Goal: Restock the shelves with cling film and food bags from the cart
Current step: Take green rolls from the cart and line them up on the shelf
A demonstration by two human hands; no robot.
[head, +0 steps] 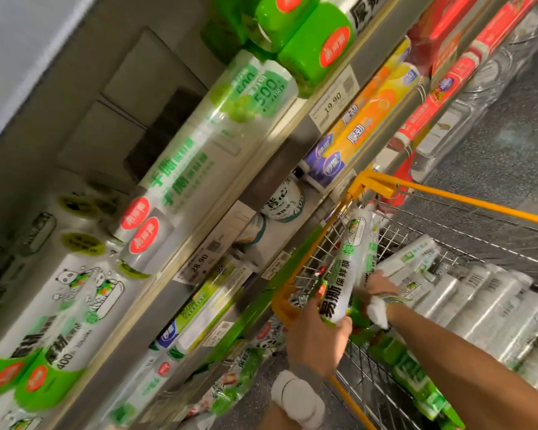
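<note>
The left hand [317, 333] gripped the lower end of a cling film roll [347, 265] printed "易撕保鲜膜", held over the shelf-side rim of the cart [466, 200]. The right hand [381, 285] lay among the rolls inside the cart; whether it was grasping anything could not be told. Price tags [333, 102] on the shelves read 19.90 and 28.90.

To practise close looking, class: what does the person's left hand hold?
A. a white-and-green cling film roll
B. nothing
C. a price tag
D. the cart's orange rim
A: the left hand curls round the lower end of the cling film roll, held above the orange wire cart.
</note>
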